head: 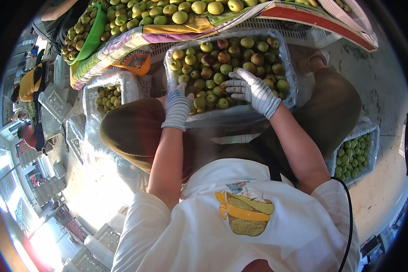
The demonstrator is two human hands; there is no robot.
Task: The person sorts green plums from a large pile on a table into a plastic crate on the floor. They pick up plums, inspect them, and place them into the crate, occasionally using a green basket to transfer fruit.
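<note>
Between my knees stands a crate lined with clear plastic (238,114), filled with round green fruit, some of it reddish brown. My left hand (178,105), in a striped knit glove, rests at the crate's near left corner, fingers over the rim beside the fruit. My right hand (253,90), gloved alike, lies over the fruit on the right side with its fingers spread towards the left. Its fingertips are close to a brownish fruit; no fruit shows held in either hand. Beyond the crate, more such fruit (180,17) is heaped on a surface edged with patterned cloth (122,42).
A green basket (92,37) leans in the heap. Smaller lined crates of green fruit stand at left (88,91) and right (374,153). A pink basket (360,17) sits at upper right. Other people (30,85) and empty crates (54,102) are at far left.
</note>
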